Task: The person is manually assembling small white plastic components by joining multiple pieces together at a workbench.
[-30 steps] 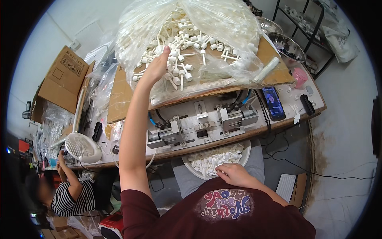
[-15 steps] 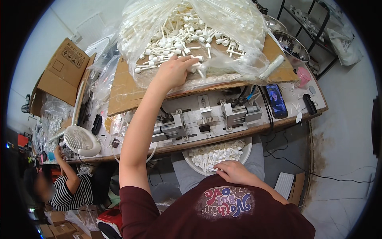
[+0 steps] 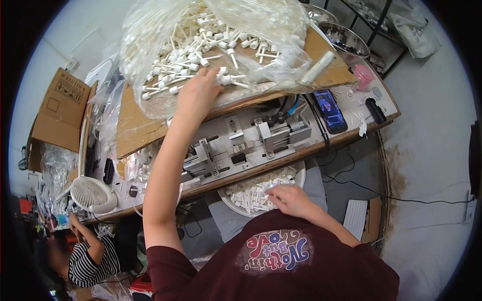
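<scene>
Landmark: the metal fixture [image 3: 246,145] bolted near the front edge of the table [image 3: 351,131].

Left hand [image 3: 198,93]: reached up and away from the fixture into the heap of white plastic stems [image 3: 201,45], which lies in an opened clear plastic bag [image 3: 150,30] on a brown cardboard sheet [image 3: 135,125] beyond the fixture. The fingers are curled down among the stems; whether they grip one cannot be told, as the palm side is hidden. The stems are short rods, each with a thicker cap at one end. Their long axes lie in no common direction; those just beside the fingers lie roughly crosswise, pointing left and right in the view.

Right hand [image 3: 291,198]: on the near side of the fixture, below the table edge, resting palm down on more white stems in a round pale tray [image 3: 299,175] on the person's lap. Fingers loosely bent over the pieces; a grip on any one piece cannot be told. These stems also lie jumbled, with mixed headings.

Right of the fixture: a phone [image 3: 330,110] with a lit screen, flat on the table. Far left of the fixture: a small white fan [image 3: 91,194]. Below it, another person in a striped top [image 3: 93,263].
</scene>
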Tool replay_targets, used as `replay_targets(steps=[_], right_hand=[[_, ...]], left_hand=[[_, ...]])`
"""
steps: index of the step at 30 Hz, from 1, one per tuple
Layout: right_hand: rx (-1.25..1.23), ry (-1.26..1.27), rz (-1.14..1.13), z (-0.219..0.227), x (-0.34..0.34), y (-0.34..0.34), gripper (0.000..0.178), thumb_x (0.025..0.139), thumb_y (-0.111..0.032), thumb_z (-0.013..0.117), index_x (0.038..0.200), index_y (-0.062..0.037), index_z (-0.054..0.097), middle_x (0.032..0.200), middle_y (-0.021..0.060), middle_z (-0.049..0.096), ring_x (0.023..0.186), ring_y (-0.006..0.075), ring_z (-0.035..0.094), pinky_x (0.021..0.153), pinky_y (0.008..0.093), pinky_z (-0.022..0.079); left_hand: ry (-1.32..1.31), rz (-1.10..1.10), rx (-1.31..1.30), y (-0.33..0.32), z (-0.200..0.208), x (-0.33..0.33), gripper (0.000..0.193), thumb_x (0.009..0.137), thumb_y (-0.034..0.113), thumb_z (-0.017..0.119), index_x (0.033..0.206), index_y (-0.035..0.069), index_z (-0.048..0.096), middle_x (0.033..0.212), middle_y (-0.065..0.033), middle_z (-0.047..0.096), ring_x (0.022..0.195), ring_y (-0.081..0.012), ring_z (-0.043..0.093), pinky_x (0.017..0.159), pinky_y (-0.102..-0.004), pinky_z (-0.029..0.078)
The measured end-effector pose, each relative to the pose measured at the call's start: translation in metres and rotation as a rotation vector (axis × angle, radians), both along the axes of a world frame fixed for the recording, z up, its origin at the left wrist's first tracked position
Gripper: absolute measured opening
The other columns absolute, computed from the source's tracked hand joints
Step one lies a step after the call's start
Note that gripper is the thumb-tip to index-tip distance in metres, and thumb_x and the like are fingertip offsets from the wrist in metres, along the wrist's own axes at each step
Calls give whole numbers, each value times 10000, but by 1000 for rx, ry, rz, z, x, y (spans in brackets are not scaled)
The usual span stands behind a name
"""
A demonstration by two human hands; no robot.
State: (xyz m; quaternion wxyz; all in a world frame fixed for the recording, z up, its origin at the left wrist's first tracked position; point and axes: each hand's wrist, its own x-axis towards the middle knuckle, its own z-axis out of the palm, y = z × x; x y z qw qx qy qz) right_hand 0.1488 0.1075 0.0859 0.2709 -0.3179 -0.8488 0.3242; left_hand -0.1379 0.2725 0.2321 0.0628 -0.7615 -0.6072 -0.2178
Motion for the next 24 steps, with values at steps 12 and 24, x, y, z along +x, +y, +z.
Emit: replay_targets(steps=[12, 24], right_hand=[[208, 448, -1018, -14, 106, 112, 153, 937, -123, 629, 1054, -39, 680, 960, 59, 681, 757, 143, 616, 663, 257, 479], [-38, 322, -1156, -56, 178, 191, 230, 796, -234, 775, 941, -55, 756, 741, 26, 703, 700, 98, 637, 708, 254, 499]], left_hand=[[64, -22, 240, -12, -11, -8, 249, 898, 173, 644, 1141, 122, 665, 1120, -34, 646, 1012, -236, 638, 785, -368, 547], [-20, -51, 326, -14, -12, -12, 186, 878, 119, 660, 1063, 101, 674, 1060, -37, 652, 937, -245, 651, 736, -366, 536]])
